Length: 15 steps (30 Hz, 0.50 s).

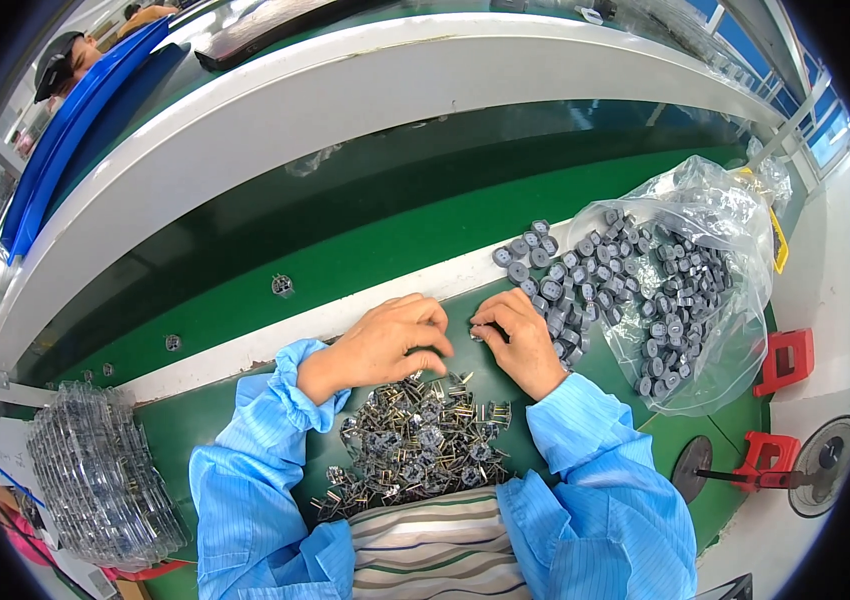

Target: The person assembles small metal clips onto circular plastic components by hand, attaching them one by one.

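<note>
My left hand hovers just above a heap of small electronic parts with thin metal pins. Its fingers are curved, thumb and forefinger apart, and nothing shows between them. To its right, my right hand pinches a small part between thumb and fingertips; the fingers partly cover it, so its kind is unclear. Right beside that hand lie many dark grey round plastic caps, some loose on the green table and some spilling from a clear plastic bag.
Stacked clear plastic trays stand at the left. Beyond a white strip, small parts sit on a green belt. Red plastic brackets are at the right edge. A blue panel and a person appear far left.
</note>
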### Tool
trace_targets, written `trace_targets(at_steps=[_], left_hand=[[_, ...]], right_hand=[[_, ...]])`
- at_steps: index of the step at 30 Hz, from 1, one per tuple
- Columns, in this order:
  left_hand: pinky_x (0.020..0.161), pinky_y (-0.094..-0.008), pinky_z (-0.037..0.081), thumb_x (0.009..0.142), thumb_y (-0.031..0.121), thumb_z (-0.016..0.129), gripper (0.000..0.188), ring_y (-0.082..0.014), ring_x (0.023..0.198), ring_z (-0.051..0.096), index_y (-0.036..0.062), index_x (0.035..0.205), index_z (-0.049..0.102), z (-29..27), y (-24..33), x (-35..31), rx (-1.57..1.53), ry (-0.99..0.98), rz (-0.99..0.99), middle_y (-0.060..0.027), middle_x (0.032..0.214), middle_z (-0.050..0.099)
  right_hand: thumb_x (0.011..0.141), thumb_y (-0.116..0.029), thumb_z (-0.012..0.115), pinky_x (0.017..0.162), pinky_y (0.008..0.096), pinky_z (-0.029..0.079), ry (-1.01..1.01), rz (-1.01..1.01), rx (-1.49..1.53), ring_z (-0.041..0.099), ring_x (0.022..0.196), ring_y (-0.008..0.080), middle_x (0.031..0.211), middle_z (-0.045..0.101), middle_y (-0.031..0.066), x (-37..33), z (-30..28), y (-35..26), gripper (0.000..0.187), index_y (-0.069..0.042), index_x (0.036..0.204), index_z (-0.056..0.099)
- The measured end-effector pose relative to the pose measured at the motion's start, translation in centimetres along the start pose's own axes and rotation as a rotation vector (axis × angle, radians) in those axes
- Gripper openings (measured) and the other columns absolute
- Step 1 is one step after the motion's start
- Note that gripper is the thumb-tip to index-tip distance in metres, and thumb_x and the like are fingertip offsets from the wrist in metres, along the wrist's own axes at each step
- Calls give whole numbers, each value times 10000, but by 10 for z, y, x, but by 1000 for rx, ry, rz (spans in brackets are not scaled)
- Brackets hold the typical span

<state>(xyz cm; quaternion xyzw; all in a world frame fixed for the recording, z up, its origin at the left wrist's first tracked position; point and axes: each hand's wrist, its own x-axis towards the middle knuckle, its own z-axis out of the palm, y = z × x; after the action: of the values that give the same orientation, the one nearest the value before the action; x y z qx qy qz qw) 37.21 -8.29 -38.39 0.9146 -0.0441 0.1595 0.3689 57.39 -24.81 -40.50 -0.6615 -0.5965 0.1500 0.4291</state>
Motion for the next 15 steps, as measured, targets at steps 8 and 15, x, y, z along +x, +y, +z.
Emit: trace_targets(at_steps=[8, 15], left_hand=[[974, -426, 465, 809, 146, 869, 361, -285, 1091, 630, 132, 1142, 731, 6, -15, -1, 90, 58, -138, -32, 1089, 658], [946, -443, 476, 758, 221, 916, 405, -294, 1076, 622, 82, 1081, 715, 28, -6, 3, 54, 174, -294, -54, 1067, 642]], right_hand=[[817, -3, 808, 815, 427, 522, 62, -109, -262, 616, 930, 317, 946, 651, 104, 0, 2, 3, 118, -14, 912, 739], [844, -50, 818, 811, 426, 499, 38, -59, 67, 628, 928, 301, 916, 672, 88, 9, 14, -10, 107, -35, 908, 733]])
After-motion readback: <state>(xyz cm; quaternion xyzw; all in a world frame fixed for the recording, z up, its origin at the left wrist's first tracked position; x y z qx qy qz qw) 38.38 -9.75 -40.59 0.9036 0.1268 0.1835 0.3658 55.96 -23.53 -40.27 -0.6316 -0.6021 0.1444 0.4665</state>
